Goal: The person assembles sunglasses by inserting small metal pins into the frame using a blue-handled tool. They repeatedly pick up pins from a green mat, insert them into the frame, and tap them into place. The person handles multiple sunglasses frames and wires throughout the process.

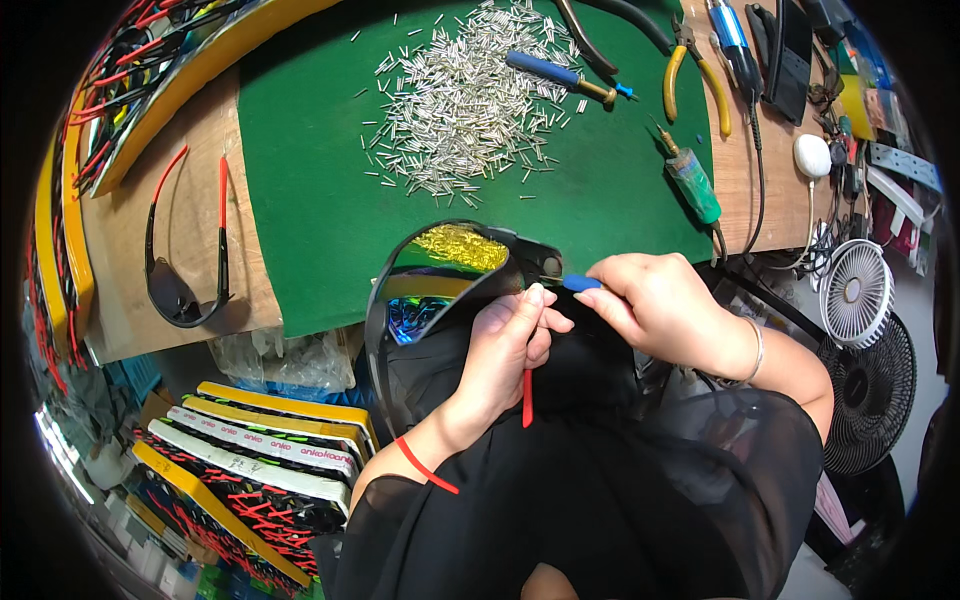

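Close to my body, my left hand (pixel 508 335) is closed on a pair of sunglasses (pixel 455 250) with a black frame, mirrored yellow-blue lenses and red temple tips. Its fingertips pinch the frame near the hinge. From the right, my right hand (pixel 660 305) grips the blue handle of a screwdriver (pixel 580 283), whose shaft points at that hinge, beside the left fingertips. Whether a small part sits between those fingertips is too small to tell. Beyond the hands, a heap of tiny silver metal pins (pixel 470 115) lies on the green mat (pixel 310 200).
A blue-and-brass hand tool (pixel 545 70) lies on the pins. To the right are yellow-handled pliers (pixel 672 85), a green-handled tool (pixel 692 185), a blue corded tool (pixel 735 50) and a white fan (pixel 857 290). Another pair of sunglasses (pixel 180 295) and trays of frames (pixel 240 490) are at left.
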Tool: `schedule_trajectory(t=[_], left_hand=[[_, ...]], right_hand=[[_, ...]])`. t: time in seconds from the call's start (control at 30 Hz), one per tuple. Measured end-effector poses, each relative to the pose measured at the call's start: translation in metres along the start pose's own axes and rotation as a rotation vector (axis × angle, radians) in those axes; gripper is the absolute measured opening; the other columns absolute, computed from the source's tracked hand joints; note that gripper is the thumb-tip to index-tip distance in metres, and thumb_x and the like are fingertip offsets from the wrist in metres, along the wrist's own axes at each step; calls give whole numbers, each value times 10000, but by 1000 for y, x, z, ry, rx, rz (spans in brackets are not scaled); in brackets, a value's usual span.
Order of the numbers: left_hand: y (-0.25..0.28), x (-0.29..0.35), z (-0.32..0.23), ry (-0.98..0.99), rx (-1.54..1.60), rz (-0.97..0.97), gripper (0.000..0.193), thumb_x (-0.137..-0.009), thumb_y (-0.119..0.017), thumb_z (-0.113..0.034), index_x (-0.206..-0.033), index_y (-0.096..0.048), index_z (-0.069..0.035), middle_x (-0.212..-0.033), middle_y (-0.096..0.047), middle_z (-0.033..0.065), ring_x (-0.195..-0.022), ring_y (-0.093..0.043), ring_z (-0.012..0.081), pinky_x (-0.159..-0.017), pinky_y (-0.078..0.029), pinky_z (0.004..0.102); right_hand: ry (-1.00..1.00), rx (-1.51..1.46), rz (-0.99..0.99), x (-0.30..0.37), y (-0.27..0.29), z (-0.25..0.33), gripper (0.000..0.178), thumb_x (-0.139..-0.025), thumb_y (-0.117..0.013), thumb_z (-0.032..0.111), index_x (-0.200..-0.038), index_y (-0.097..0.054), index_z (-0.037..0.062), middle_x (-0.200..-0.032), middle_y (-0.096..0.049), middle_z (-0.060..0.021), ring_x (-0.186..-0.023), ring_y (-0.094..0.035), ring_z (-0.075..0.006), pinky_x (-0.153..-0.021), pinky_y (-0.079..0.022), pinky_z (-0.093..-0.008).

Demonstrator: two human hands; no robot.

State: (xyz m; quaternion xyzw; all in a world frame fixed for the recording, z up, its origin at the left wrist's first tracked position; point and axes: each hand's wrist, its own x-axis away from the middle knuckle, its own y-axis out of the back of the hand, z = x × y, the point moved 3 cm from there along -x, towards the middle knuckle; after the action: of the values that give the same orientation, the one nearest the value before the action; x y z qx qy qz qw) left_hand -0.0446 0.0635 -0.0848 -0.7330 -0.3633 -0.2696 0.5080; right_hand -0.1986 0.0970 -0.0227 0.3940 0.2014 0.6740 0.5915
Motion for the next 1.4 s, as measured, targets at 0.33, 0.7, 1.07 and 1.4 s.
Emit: schedule_trajectory(t=[0.33,0.7,1.07,1.4], left_hand=[[5,-3,4,35,-1,75,283,-935,-429,-300,-944,-509,-29,-651,-525,21,-433,-313,30,-409,-255,174],[-4,0,-2,36,24,-16,266,-929,-449,-285,-852,-521,-41,-550,-446,0,-406,-306,49,-385,-245,188],[-3,0,-2,41,41,16,256,-934,-437,-279,-904,-500,-33,-639,-508,13,-423,-304,33,-391,-241,175],[1,0,-1,29,46,12,308,-925,-460,-290,-946,-482,16,-678,-540,44,-423,-313,24,-385,-237,173]], right_hand=[[354,379,-129,-1,2,14,123,-749,-581,137,-700,-488,73,-590,-440,-30,-466,-509,-153,-416,-431,-272],[154,304,-137,0,0,5,253,-722,-666,234,-705,-478,66,-620,-435,-58,-447,-511,-189,-396,-420,-284],[163,312,-110,1,2,4,250,-779,-630,235,-727,-469,52,-631,-464,-81,-471,-529,-224,-405,-431,-311],[149,304,-47,1,1,4,258,-791,-605,260,-799,-478,36,-690,-484,-97,-522,-553,-251,-441,-450,-323]])
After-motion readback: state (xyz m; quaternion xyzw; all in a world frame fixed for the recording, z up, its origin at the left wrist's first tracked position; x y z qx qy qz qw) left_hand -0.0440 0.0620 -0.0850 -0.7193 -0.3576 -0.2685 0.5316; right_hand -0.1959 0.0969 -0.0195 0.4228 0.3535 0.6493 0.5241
